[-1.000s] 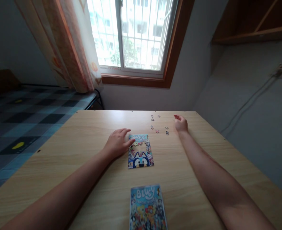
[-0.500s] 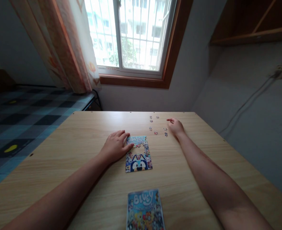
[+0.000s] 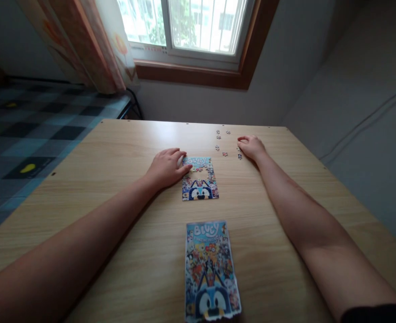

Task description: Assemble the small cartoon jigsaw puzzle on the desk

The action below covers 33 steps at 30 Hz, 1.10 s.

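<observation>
A small colourful jigsaw puzzle (image 3: pixel 200 178) lies in the middle of the wooden table (image 3: pixel 117 148), with a gap near its top. My left hand (image 3: pixel 167 167) rests flat beside the puzzle's left edge, fingertips touching its upper left corner, fingers open. My right hand (image 3: pixel 251 146) lies further back on the right, fingers curled, next to several loose puzzle pieces (image 3: pixel 224 154). Whether it holds a piece is hidden. A printed "Bluey" picture card (image 3: pixel 210 268) lies near the table's front edge.
A grey wall runs along the table's right side and back. A window (image 3: pixel 184 27) with a wooden frame and a patterned curtain (image 3: pixel 93 45) are behind. A bed with a checked blue cover (image 3: pixel 33 134) stands to the left.
The view has tilted down, showing more of the picture card. My right hand has drawn in towards the loose pieces and curled. My left hand stays at the puzzle's left edge.
</observation>
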### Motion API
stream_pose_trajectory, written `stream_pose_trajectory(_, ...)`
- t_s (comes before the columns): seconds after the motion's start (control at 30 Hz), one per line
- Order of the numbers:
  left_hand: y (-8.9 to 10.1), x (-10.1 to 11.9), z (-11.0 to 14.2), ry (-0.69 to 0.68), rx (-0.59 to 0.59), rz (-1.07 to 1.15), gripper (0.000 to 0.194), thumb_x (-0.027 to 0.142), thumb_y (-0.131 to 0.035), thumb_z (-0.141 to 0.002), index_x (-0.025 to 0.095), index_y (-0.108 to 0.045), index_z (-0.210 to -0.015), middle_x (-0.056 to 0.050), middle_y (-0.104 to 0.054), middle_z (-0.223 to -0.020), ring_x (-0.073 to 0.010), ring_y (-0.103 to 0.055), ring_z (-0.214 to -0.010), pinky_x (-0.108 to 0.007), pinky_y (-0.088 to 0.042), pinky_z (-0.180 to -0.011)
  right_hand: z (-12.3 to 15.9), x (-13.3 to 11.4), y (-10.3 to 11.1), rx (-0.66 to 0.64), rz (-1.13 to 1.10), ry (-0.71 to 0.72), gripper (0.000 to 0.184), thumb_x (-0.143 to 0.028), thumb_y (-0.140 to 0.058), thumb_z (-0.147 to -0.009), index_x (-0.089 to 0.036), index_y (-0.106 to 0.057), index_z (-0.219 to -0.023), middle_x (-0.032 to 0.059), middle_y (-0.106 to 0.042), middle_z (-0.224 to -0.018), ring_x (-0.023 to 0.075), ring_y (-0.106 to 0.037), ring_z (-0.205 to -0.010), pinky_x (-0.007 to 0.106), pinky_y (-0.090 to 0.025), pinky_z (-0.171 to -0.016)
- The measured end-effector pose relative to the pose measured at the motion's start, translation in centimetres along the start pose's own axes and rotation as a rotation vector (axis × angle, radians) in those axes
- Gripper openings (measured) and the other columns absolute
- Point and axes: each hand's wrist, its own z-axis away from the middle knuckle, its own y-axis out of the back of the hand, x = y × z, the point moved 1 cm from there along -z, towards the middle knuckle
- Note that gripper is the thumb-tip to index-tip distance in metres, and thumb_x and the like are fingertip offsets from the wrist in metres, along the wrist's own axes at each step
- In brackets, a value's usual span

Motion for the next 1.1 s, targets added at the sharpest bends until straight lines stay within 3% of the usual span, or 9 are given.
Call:
stream_pose_trajectory(0.2,0.4,0.4,0.0,0.014,-0.022,0.011,0.056,0.061,-0.053,-0.091,0.021,-0.064,-0.129,-0.013,-0.060,-0.143,-0.0322,-0.053,-0.131,-0.050,-0.039,-0.112,0.5,-0.6,0.0,0.035,0.041,0.024,0.039,-0.040,-0.061,-0.089,-0.022,-0.073,-0.121,0.0120,-0.067,-0.134,0.0294,-0.060,-0.122,0.044,-0.042,-0.110)
stream_pose_trajectory(0.4,0.6,0.4,0.0,0.036,-0.035,0.017,0.059,0.060,-0.051,-0.091,0.019,-0.062,-0.132,-0.015,-0.058,-0.144,-0.0326,-0.052,-0.133,-0.049,-0.039,-0.113,0.3,-1.1,2.5,-0.065,-0.059,-0.038,0.034,-0.041,-0.060,-0.092,-0.016,-0.078,-0.106,0.0113,-0.078,-0.103,0.0233,-0.070,-0.093,0.031,-0.050,-0.085)
stream_pose_trajectory(0.57,0.4,0.0,0.0,0.013,-0.010,0.008,0.056,0.060,-0.051,-0.091,0.021,-0.063,-0.129,-0.013,-0.061,-0.142,-0.0333,-0.054,-0.131,-0.051,-0.040,-0.112,0.8,-3.1,4.7,-0.283,0.139,-0.024,0.027,-0.040,-0.071,-0.082,-0.017,-0.082,-0.089,0.0092,-0.077,-0.079,0.0220,-0.069,-0.074,0.030,-0.048,-0.070)
stream_pose_trajectory(0.77,0.6,0.1,0.1,0.038,-0.035,-0.015,0.057,0.059,-0.052,-0.091,0.020,-0.062,-0.131,-0.014,-0.058,-0.145,-0.0324,-0.053,-0.133,-0.049,-0.040,-0.114,2.2,-6.2,4.9,-0.278,0.360,-0.073,0.020,-0.033,-0.076,-0.073,-0.022,-0.083,-0.088,0.0100,-0.079,-0.091,0.0244,-0.070,-0.087,0.028,-0.047,-0.071)
stream_pose_trajectory(0.9,0.7,0.2,0.1,0.051,-0.051,-0.028,0.058,0.058,-0.053,-0.091,0.019,-0.062,-0.133,-0.014,-0.058,-0.146,-0.0319,-0.052,-0.135,-0.048,-0.039,-0.114,2.2,-6.7,4.6,-0.282,0.307,-0.109,0.018,-0.026,-0.078,-0.069,-0.023,-0.083,-0.087,0.0102,-0.078,-0.096,0.0260,-0.070,-0.093,0.029,-0.047,-0.072)
stream_pose_trajectory(1.1,0.8,0.2,0.1,0.047,-0.049,-0.034,0.057,0.057,-0.054,-0.091,0.019,-0.063,-0.132,-0.014,-0.058,-0.145,-0.0316,-0.053,-0.135,-0.047,-0.038,-0.115,1.7,-5.1,3.8,-0.332,0.084,-0.071,0.018,-0.016,-0.076,-0.067,-0.018,-0.080,-0.084,0.0070,-0.077,-0.083,0.0207,-0.069,-0.081,0.025,-0.046,-0.064)
